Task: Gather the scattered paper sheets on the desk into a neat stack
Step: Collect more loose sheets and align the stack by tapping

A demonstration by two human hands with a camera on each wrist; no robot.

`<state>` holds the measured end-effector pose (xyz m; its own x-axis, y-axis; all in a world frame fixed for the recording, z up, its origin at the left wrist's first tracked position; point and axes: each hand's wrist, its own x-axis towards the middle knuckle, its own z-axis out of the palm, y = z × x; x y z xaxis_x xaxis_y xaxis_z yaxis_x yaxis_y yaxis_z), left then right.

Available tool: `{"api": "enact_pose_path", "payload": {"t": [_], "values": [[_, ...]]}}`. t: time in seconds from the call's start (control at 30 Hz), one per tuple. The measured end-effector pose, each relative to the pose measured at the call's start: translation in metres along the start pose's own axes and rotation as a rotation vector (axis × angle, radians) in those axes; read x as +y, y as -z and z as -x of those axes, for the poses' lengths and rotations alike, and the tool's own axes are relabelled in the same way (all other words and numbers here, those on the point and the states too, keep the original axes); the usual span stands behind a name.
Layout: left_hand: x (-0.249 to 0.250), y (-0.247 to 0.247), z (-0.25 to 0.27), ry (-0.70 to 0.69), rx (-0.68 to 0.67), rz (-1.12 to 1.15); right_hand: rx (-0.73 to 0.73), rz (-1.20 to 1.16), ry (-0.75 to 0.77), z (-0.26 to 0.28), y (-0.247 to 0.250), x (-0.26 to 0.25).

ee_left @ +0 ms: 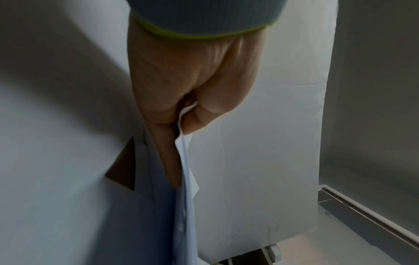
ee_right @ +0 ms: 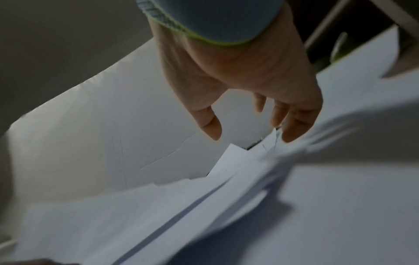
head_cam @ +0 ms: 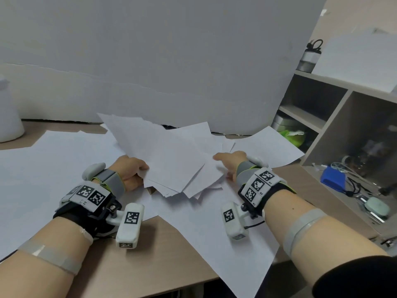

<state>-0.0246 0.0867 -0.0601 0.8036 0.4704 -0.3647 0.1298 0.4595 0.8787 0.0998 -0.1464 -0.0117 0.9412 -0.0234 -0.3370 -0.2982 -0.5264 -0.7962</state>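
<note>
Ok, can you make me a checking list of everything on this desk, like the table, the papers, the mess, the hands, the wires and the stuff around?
Surface: tan wooden desk, mostly covered by large white sheets.
Job's things: fanned bundle of paper sheets, edges uneven, not yet a neat stack.
Clutter: blue box and small items on the low shelf at right.
Grippers: left hand pinches the bundle's left edge; right hand has relaxed fingers at its right side, grip not visible.
Cables: tangled wires by the blue box.
Surroundings: white backdrop board; shelf unit with a bottle on top; white container far left.
</note>
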Motion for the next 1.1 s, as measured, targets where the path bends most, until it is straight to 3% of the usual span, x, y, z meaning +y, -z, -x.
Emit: {"api": "enact_pose_path", "payload": {"t": [0.1, 0.3, 0.4, 0.5, 0.57, 0.63, 0.83, 0.97, 1.1], "values": [[0.004, 0.001, 0.006, -0.071, -0.06, -0.054, 0.105, 0.142, 0.065, -0.013, 0.009, -0.008], [0.014, 0.01, 0.007, -0.166, -0.112, -0.173, -0.023, 0.123, 0.214, -0.054, 0.005, -0.027], [0.016, 0.014, 0.007, -0.19, -0.12, -0.184, -0.151, -0.007, 0.233, -0.057, 0.006, -0.036], [0.024, 0.014, 0.008, -0.228, -0.126, -0.165, -0.395, -0.145, 0.226, -0.068, 0.002, -0.039], [0.036, 0.012, 0.008, -0.289, -0.086, -0.181, -0.541, -0.229, 0.255, -0.068, -0.005, -0.048], [0.052, 0.008, 0.005, -0.362, -0.022, -0.209, -0.585, -0.263, 0.328, -0.063, -0.011, -0.062], [0.109, -0.009, -0.004, -0.648, 0.097, -0.346, -0.204, -0.28, 0.733, -0.039, -0.029, -0.113], [0.121, -0.005, -0.018, -0.79, 0.246, -0.462, -0.065, -0.415, 0.868, -0.031, -0.055, -0.126], [0.107, 0.001, -0.026, -0.819, 0.274, -0.37, -0.031, -0.48, 0.873, -0.033, -0.072, -0.115]]}}
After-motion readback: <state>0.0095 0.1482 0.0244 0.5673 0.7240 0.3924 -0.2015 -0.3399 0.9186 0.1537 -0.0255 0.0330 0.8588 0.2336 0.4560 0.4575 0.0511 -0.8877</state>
